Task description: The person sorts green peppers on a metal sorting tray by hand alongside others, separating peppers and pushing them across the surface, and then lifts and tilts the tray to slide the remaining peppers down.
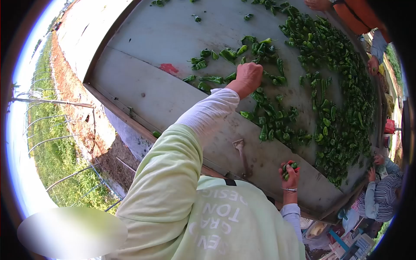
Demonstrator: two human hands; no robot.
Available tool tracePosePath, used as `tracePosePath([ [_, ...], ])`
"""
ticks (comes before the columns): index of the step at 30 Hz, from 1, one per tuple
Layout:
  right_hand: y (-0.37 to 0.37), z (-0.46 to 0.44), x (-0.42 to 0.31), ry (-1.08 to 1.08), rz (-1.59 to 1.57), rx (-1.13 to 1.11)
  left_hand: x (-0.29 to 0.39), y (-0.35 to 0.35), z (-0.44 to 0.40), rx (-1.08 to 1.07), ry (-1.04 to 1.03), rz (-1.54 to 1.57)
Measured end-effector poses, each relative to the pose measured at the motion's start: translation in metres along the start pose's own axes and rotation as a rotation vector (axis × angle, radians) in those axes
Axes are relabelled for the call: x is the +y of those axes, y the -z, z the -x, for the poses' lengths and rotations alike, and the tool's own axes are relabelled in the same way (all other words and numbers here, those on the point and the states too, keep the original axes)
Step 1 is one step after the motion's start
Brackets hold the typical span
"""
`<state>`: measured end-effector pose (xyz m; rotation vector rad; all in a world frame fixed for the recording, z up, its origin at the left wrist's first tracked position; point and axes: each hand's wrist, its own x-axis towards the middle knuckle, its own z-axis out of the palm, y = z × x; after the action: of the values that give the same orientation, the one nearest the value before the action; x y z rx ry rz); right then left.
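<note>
Pale-green sleeve (162, 162) aslant, left hand (248, 79) curled among green peppers (228, 55).

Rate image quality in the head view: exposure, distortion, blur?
Head view: strong fisheye curvature, black surround; head view, left side: background washed out to white in places; head view, centre: grey table more evenly lit, green peppers readable; head view, lower left: oval patch blurred out.
</note>
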<state>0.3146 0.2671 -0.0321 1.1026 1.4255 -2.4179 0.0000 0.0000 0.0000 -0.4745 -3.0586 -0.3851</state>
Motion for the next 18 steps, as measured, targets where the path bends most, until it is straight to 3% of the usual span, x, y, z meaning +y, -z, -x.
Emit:
tracePosePath([
  [2, 0.001, -0.004, -0.007, 0.026, 0.000, 0.048, -0.003, 0.004, 0.022, 0.155, 0.100, 0.493],
  [4, -0.011, 0.009, 0.014, -0.005, -0.046, 0.007, -0.040, 0.040, 0.077, 0.206, 0.171, 0.593],
  [6, -0.006, 0.006, 0.005, 0.023, -0.047, -0.013, -0.071, 0.059, 0.112, 0.174, 0.368, 0.959],
  [7, -0.006, 0.005, 0.003, -0.002, -0.049, -0.012, -0.092, 0.066, 0.130, 0.139, 0.454, 1.334],
  [9, -0.004, 0.004, 0.003, -0.041, -0.040, -0.014, -0.131, 0.085, 0.169, 0.049, 0.701, 1.613],
  [14, 0.002, -0.001, 0.006, -0.008, -0.032, -0.007, -0.166, 0.079, 0.231, 0.168, 0.897, 1.806],
  [18, 0.001, 0.001, 0.001, -0.045, -0.058, -0.009, -0.145, 0.070, 0.231, 0.152, 0.825, 2.019],
])
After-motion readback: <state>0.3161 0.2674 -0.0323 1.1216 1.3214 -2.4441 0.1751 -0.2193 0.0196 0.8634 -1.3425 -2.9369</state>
